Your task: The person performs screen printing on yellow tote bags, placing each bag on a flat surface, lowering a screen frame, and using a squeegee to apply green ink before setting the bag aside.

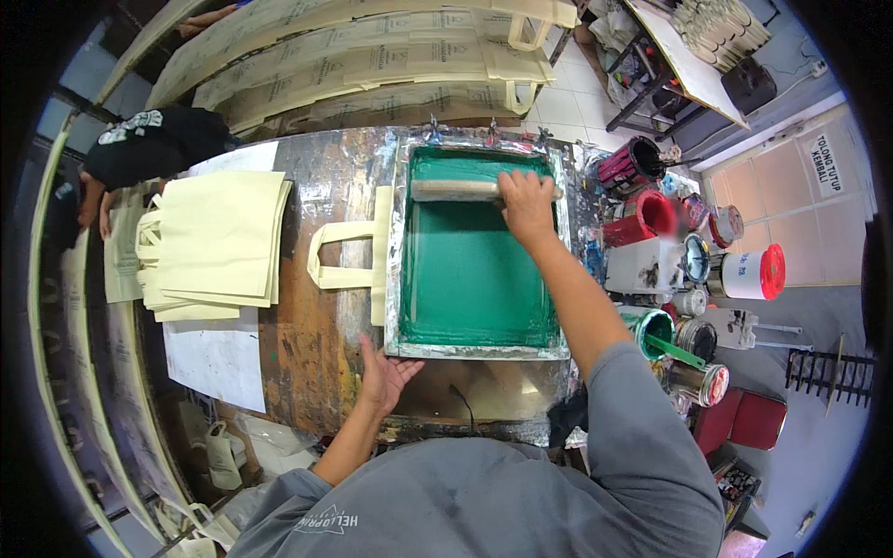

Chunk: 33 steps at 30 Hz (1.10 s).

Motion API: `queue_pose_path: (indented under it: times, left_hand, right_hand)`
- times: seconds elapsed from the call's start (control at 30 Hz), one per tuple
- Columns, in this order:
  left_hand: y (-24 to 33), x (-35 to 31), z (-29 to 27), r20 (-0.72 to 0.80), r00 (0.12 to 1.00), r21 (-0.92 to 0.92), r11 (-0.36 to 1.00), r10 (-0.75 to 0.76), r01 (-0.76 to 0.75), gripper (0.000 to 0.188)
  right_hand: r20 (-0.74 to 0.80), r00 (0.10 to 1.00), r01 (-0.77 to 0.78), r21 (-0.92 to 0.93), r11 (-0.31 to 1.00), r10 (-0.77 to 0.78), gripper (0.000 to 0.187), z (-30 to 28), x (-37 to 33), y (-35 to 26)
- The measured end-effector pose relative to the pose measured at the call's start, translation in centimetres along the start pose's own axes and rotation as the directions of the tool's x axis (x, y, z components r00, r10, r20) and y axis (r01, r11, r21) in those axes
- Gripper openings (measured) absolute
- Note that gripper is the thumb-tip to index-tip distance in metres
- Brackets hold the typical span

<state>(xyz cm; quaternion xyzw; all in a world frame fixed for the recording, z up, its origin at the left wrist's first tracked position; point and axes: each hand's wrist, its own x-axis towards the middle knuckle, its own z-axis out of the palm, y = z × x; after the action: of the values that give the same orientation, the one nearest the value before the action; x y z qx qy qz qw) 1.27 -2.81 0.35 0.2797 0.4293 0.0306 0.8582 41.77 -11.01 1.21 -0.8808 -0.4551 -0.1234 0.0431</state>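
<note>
A screen-printing frame (pixel 394 279) lies on the stained worktable, its mesh covered in green ink (pixel 474 279). Across the far part of the mesh rests a wooden-handled squeegee (pixel 456 191). My right hand (pixel 528 206) is closed around the right half of its handle. At the frame's near left corner is my left hand (pixel 386 379), palm turned up and fingers apart, with the fingertips at the frame's edge; whether they bear its weight I cannot tell. From under the frame's left side sticks out a pale yellow cloth bag (pixel 379 251) with its handle loop. Most of that bag is hidden.
Left on the table is a stack of pale yellow bags (pixel 219 237). Ink cans crowd the right side, among them a green can (pixel 651 325) with a green stick and a red can (pixel 642 219). Racks of bags (pixel 372 60) stand beyond; another person (pixel 153 139) bends at the left.
</note>
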Motion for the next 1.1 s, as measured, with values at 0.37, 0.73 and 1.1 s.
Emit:
queue_pose_path:
  times: [0.37,0.73,1.1]
  left_hand:
    - [13.9,5.9,11.5,0.578,0.568,0.781,-0.196,0.586,-0.593,0.052]
    - [18.3,27.0,19.6,0.814,0.296,0.577,-0.758,0.5,-0.304,0.066]
    - [10.4,17.0,13.2,0.823,0.279,0.568,-0.74,0.495,-0.361,0.058]
  right_hand:
    - [0.066,0.998,0.013,-0.004,1.0,-0.012,0.058,-0.1,7.4,5.0]
    - [0.008,1.0,0.017,-0.012,1.0,-0.017,0.039,1.8,4.8,3.4]
    - [-0.008,1.0,0.023,0.039,0.999,-0.023,0.015,-2.0,-7.3,-2.6]
